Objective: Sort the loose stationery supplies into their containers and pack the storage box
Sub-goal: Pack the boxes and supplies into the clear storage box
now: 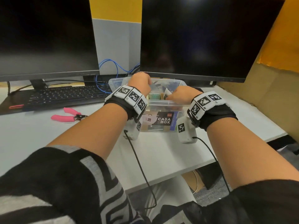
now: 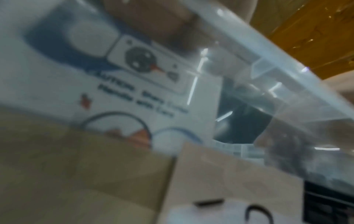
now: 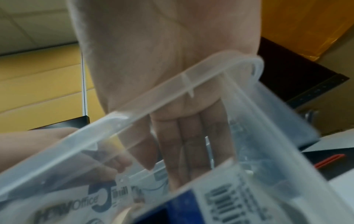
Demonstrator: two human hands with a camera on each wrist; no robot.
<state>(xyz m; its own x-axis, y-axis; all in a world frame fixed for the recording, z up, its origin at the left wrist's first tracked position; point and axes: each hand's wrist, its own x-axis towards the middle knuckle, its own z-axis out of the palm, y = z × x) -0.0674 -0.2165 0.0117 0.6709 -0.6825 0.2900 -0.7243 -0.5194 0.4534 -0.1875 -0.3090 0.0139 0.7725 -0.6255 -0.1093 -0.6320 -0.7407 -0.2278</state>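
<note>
Fingers of the right hand reach straight down inside the clear box, relaxed and holding nothing I can make out. What the left hand's fingers are doing is hidden; it hovers over the box's far side. The box sits on the table, already holding packets and small cartons. To pack well, I'd press the flat packs upright against the wall, keep the sharp-item carton steady, and leave the rim free.
</note>
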